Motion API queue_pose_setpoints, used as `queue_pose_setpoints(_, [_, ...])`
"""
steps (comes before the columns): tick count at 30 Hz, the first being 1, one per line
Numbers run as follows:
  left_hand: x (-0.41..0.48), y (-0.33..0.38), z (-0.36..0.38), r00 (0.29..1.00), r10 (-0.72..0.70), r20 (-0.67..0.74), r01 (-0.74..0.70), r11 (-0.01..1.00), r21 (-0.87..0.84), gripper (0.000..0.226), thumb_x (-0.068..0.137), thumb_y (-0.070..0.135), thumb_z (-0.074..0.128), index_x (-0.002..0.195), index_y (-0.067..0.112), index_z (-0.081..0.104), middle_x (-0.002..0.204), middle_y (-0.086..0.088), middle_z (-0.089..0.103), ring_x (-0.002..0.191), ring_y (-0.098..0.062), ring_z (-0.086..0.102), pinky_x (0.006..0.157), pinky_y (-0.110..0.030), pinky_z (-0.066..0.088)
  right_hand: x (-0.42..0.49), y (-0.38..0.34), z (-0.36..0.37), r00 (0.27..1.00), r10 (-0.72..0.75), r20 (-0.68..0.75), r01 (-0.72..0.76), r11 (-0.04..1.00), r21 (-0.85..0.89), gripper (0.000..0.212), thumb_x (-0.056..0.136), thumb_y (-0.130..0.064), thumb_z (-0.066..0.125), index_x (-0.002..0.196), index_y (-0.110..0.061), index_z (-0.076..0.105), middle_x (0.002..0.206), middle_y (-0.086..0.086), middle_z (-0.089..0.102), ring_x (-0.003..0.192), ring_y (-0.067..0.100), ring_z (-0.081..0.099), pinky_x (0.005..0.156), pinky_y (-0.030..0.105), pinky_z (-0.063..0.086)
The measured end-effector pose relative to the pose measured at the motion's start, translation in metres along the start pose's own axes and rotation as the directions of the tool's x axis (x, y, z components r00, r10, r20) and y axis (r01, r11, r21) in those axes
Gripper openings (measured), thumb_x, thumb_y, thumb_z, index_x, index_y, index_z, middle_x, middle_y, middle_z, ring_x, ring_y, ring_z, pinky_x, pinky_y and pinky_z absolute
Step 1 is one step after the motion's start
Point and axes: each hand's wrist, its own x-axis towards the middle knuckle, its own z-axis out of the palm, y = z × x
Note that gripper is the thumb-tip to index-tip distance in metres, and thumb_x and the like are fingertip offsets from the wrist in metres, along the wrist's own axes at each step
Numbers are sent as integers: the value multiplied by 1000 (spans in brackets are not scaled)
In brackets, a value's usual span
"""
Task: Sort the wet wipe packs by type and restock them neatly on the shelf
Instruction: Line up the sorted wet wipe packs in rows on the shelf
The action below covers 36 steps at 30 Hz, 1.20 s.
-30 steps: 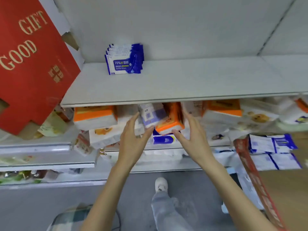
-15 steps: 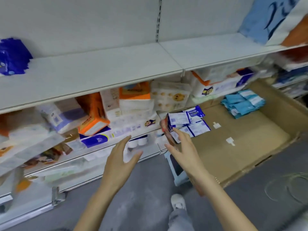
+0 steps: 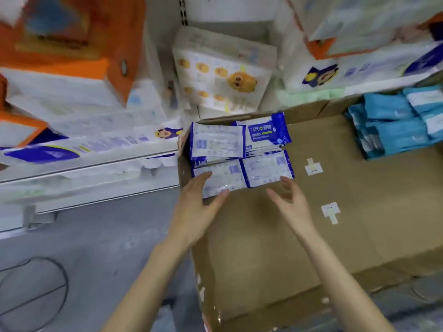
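A shelf (image 3: pixel 96 168) crowded with large tissue packs (image 3: pixel 220 75) is seen on the left and behind. A wide, open cardboard box (image 3: pixel 359 212) is set just beside it. A stack of teal packs (image 3: pixel 393 125) is piled in the box's far right part. The blue-and-white wet wipe packs (image 3: pixel 239 149) are gathered in its far left corner, most turned back-side up. The left hand (image 3: pixel 194 214) is laid with straight fingers on the nearest pack. The right hand (image 3: pixel 294 204) is held spread and empty just beside the neighbouring pack. Two small paper labels (image 3: pixel 330 210) are stuck to the box floor.
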Motion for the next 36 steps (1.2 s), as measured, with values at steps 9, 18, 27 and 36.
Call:
queue_pose_setpoints(9, [46, -23, 57, 964, -147, -222, 155, 988, 16, 60, 87, 36, 64, 140, 19, 40, 144, -1, 38, 131, -13, 35, 104, -12, 25, 90, 19, 10, 982, 30, -185, -33, 999, -14, 73, 66, -47, 77, 127, -18, 49, 124, 7, 57, 112, 25, 56, 95, 38, 46])
queue_pose_setpoints(18, [63, -14, 96, 799, -375, -470, 415, 909, -20, 75, 79, 31, 74, 140, 12, 34, 142, -12, 35, 130, -32, 33, 103, -49, 29, 99, 24, 8, 956, 9, -292, -42, 993, -107, 83, 56, -33, 90, 123, -9, 48, 121, 9, 59, 120, 29, 44, 102, 34, 32])
queue_pose_setpoints(27, [75, -10, 102, 789, -419, -450, 522, 843, 132, 74, 74, 50, 73, 131, 17, 38, 130, -14, 37, 122, -35, 33, 99, -44, 28, 88, 33, -4, 980, 167, -107, -158, 983, 89, 33, 62, -25, 88, 80, -27, 60, 86, -7, 69, 83, 15, 66, 84, 36, 54])
queue_pose_setpoints(36, [55, -21, 92, 948, -224, -226, 316, 745, 588, 54, 73, 66, 64, 98, 17, 62, 118, -7, 51, 111, -30, 41, 92, -38, 32, 31, 55, -59, 967, 253, -6, -225, 870, 439, 26, 75, -1, 76, 94, -17, 68, 92, 0, 72, 88, 17, 66, 76, 23, 53])
